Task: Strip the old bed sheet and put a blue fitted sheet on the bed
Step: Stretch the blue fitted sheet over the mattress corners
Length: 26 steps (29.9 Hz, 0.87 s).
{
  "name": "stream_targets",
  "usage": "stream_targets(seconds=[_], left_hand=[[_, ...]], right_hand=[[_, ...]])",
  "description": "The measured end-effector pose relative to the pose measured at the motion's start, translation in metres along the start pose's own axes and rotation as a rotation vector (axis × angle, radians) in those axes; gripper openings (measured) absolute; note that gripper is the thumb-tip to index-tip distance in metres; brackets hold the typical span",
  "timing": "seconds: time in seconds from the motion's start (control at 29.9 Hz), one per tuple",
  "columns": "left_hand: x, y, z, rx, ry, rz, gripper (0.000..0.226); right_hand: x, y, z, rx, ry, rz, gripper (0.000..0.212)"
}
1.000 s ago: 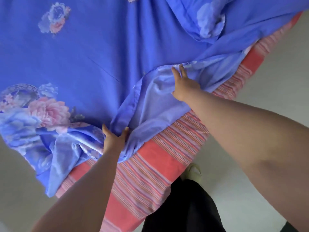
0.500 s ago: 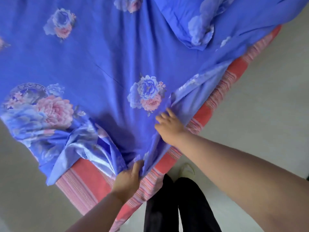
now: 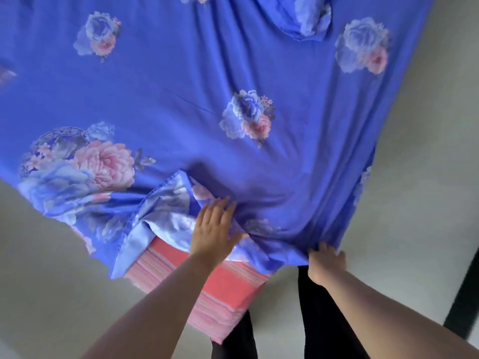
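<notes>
A blue sheet (image 3: 298,104) printed with pink and blue flowers lies spread over nearly the whole bed. Under it, a red and pink striped mattress (image 3: 223,291) shows only at the near corner. My left hand (image 3: 213,230) lies flat with fingers spread on the sheet at that corner, beside a folded-back flap that shows the sheet's pale underside. My right hand (image 3: 326,263) grips the bunched hem of the sheet at the near right edge, just off the mattress corner. A crumpled fold of the sheet lies at the far top.
Pale grey floor (image 3: 414,193) surrounds the bed on the left and right. My legs in black trousers (image 3: 318,320) stand right at the near corner. A dark upright bar (image 3: 464,294) runs along the right edge of view.
The sheet has been drawn toward me and to the right, covering the striped mattress side. My right hand moved from the bed's edge down to the hem. My left hand went from gripping to lying flat.
</notes>
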<state>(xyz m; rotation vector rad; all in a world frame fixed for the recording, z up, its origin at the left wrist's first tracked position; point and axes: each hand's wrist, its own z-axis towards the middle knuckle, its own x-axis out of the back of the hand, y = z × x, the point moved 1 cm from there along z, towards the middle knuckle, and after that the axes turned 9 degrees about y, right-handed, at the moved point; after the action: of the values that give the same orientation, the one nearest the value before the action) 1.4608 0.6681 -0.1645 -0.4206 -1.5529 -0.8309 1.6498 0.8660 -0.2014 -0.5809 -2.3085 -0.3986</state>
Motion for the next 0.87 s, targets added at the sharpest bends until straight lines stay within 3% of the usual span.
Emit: stream_targets(seconds=[0.07, 0.13, 0.17, 0.23, 0.3, 0.33, 0.37, 0.43, 0.47, 0.57, 0.67, 0.77, 0.87], left_hand=[[0.01, -0.045, -0.003, 0.288, 0.125, 0.026, 0.088], [0.019, -0.087, -0.012, 0.603, 0.029, 0.012, 0.113], [0.025, -0.105, -0.016, 0.689, -0.037, 0.019, 0.122], [0.024, -0.149, -0.021, 0.759, -0.176, 0.052, 0.132], [0.021, -0.183, -0.019, 0.797, -0.359, 0.026, 0.132], [0.019, -0.194, -0.018, 0.752, -0.458, -0.024, 0.122], [0.019, -0.197, -0.019, 0.653, -0.538, -0.066, 0.097], [0.027, -0.191, -0.029, 0.41, -0.558, -0.091, 0.034], [0.03, -0.188, -0.038, 0.308, -0.528, -0.09, 0.021], [0.046, -0.179, -0.083, 0.089, -0.573, 0.121, 0.03], [0.056, -0.188, -0.128, -0.152, -0.684, 0.328, 0.065], [0.062, -0.198, -0.147, -0.287, -0.54, 0.361, 0.085], [0.069, -0.204, -0.152, -0.337, -0.364, 0.422, 0.066]], right_hand=[[0.004, -0.032, -0.003, -0.034, 0.294, 0.211, 0.043], [0.017, -0.067, -0.002, 0.004, 0.634, 0.411, 0.043], [0.027, -0.088, -0.001, 0.024, 0.721, 0.492, 0.041], [0.049, -0.132, -0.004, 0.071, 0.748, 0.57, 0.043], [0.065, -0.173, -0.007, 0.051, 0.564, 0.632, 0.068], [0.07, -0.189, -0.007, 0.02, 0.415, 0.681, 0.08], [0.071, -0.202, -0.008, 0.001, 0.278, 0.717, 0.086], [0.069, -0.223, -0.017, 0.028, 0.148, 0.739, 0.068], [0.063, -0.232, -0.025, 0.068, 0.142, 0.745, 0.052], [0.026, -0.254, -0.057, 0.141, 0.072, 0.762, 0.043], [-0.02, -0.265, -0.098, 0.111, -0.024, 0.782, 0.052], [-0.055, -0.267, -0.132, 0.109, -0.039, 0.757, 0.033], [-0.072, -0.267, -0.156, 0.184, 0.044, 0.685, 0.03]])
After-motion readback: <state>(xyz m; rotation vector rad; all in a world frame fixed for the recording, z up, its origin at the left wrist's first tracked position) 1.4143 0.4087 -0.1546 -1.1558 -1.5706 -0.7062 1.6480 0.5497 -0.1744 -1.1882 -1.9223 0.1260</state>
